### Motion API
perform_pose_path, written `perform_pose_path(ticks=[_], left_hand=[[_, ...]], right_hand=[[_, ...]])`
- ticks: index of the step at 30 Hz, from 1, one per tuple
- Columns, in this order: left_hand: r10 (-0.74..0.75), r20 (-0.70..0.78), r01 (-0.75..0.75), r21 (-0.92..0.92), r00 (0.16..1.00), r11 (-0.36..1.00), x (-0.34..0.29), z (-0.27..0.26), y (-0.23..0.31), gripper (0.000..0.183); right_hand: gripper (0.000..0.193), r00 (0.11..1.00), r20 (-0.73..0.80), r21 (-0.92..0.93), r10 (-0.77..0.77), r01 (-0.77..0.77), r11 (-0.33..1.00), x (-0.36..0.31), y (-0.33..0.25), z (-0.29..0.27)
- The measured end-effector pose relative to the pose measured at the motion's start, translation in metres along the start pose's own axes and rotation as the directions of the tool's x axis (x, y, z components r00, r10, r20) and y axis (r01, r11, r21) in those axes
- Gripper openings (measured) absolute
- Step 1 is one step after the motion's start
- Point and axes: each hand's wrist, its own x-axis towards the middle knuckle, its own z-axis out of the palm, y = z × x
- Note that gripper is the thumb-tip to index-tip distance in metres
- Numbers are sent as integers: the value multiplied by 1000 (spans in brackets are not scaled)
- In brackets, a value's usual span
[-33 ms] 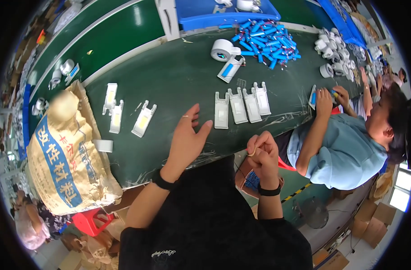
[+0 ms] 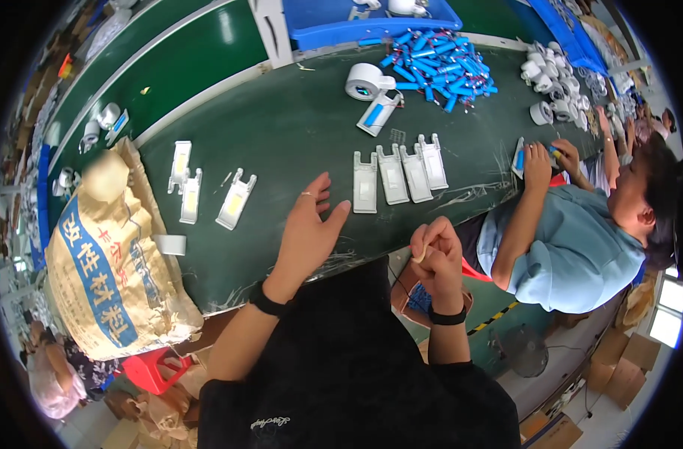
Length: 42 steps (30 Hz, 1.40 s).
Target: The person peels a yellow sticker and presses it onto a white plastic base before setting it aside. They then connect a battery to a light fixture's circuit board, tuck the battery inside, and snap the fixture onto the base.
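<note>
My left hand (image 2: 314,228) is held over the near edge of the green table, palm turned inward and fingers spread. It wears a ring and holds nothing. My right hand (image 2: 437,258) is just off the table's edge, fingers curled and pinched round a small pale yellow strip (image 2: 421,255), whose kind I cannot make out. Ahead of my hands stand several white plastic panels with two prongs (image 2: 365,187) in a row. To the left lie more white panels, each with a yellow patch (image 2: 235,200).
Farther back are a heap of blue cylindrical cells (image 2: 446,67), a white round lamp-like housing (image 2: 365,81) and a blue tray (image 2: 371,31). A paper sack (image 2: 109,262) sits left. At right a co-worker in a blue shirt (image 2: 558,247) handles a panel near white round housings (image 2: 555,82).
</note>
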Motion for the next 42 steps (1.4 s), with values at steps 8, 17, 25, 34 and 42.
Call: perform_pose_path(ticks=[8, 17, 25, 34, 42], left_hand=[[6, 106, -7, 3, 994, 1000, 30, 65, 20, 62], [612, -71, -507, 488, 788, 710, 21, -11, 31, 42], [384, -604, 377, 766, 698, 521, -23, -192, -3, 53], [409, -334, 38, 812, 849, 582, -22, -144, -15, 47], [340, -284, -74, 661, 896, 747, -47, -95, -7, 38]], right_hand=[[8, 998, 20, 104, 57, -59, 993, -4, -2, -1], [21, 977, -117, 51, 179, -174, 983, -7, 1, 20], [24, 941, 80, -238, 329, -302, 923, 38, 41, 81], [27, 977, 153, -925, 148, 89, 370, 66, 73, 147], [33, 958, 83, -701, 273, -138, 699, 101, 128, 113]])
